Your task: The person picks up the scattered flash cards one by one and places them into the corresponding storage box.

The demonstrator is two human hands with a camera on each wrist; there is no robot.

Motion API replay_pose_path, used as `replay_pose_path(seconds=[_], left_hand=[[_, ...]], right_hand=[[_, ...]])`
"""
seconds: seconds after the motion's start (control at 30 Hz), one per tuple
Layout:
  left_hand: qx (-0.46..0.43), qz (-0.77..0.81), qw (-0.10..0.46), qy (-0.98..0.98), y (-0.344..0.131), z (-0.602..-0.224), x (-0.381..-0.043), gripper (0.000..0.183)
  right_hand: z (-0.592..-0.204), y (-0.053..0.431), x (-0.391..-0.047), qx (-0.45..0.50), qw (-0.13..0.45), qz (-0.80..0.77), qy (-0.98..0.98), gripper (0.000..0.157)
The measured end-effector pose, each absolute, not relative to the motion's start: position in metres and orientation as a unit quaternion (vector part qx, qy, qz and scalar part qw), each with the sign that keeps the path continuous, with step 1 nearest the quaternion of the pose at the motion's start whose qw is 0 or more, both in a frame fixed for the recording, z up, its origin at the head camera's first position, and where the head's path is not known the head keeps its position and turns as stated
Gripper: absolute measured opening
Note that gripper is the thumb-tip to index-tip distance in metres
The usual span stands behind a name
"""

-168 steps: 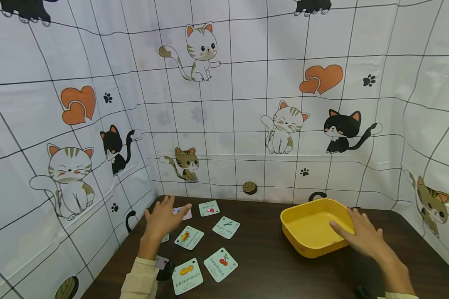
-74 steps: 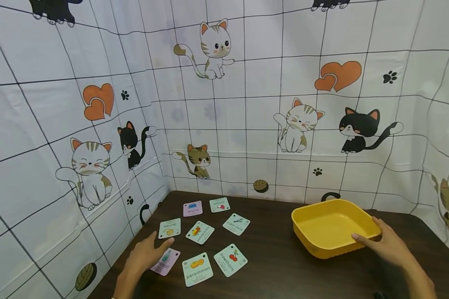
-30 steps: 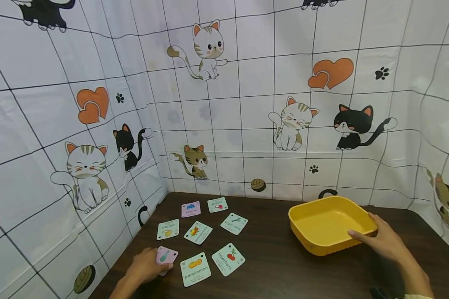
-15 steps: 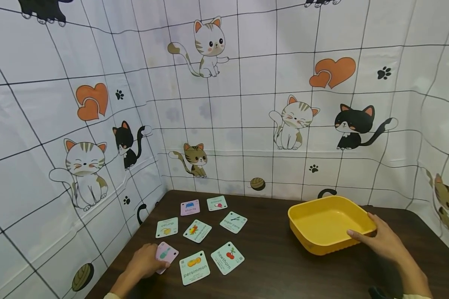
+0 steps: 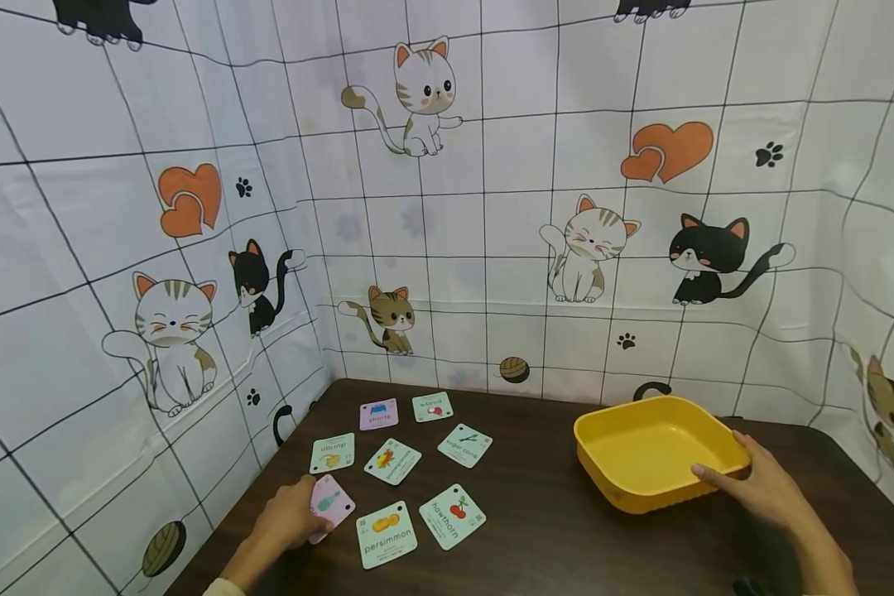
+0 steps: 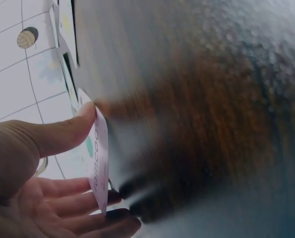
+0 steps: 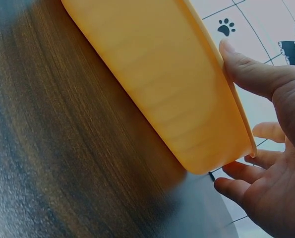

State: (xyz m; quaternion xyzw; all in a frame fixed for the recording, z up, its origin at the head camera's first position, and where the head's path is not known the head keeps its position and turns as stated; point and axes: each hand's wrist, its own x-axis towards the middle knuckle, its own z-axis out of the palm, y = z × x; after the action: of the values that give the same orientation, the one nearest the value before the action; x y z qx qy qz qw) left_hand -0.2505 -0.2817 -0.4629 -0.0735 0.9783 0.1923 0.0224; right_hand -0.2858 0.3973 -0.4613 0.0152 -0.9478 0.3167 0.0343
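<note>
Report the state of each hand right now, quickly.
Left hand: holding the square pink printed card between thumb and fingers.
Right hand: holding the rectangular yellow plastic tray by its rim.

The raincoat card (image 5: 331, 502) is lilac, the tray (image 5: 651, 455) yellow.

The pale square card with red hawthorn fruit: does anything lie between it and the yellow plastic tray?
No, the head view shows only bare dark brown tabletop between the pale hawthorn card and the yellow plastic tray.
</note>
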Motion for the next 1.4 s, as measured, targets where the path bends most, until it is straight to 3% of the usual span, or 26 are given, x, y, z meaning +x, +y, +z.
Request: replay_pose_path(seconds=[0.47, 1.4], left_hand=[[-0.074, 0.197, 0.011, 0.978, -0.284, -0.46, -0.247, 0.064], [-0.079, 0.177, -0.02, 0.981, -0.287, -0.452, -0.247, 0.045]], right_hand=[[-0.472, 0.399, -0.286, -0.001, 0.012, 0.323, -0.946, 0.117], [-0.466, 0.4, -0.288, 0.013, 0.035, 0.322, -0.946, 0.113]])
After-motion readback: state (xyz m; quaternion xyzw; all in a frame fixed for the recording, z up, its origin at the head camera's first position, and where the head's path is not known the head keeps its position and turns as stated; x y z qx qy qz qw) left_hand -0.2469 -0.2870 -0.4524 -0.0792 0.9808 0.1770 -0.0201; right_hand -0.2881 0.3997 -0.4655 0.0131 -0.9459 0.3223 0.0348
